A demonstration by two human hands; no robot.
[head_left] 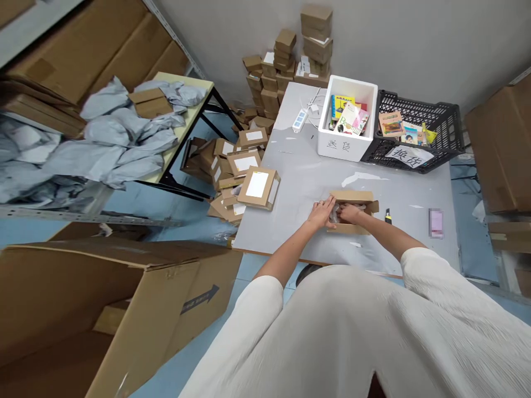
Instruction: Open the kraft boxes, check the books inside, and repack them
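A small open cardboard box (352, 195) sits near the table's front edge with its flaps up. My left hand (322, 213) holds the box's left end, the thumb near the front side and the fingers toward the back. Inside the box is my right hand (349, 213), its fingers bent down among pale, crinkled wrapping. What those fingertips hold is hidden. Just right of the box lies a black and yellow box cutter (388, 216).
Behind stand a white foam bin (347, 145) and a black crate (442, 130), both holding books. A labelled carton (257, 188) rests at the table's left edge, beside heaped boxes (224, 166). A power strip (300, 120) and a blurred pink rectangle (436, 223) lie on the table.
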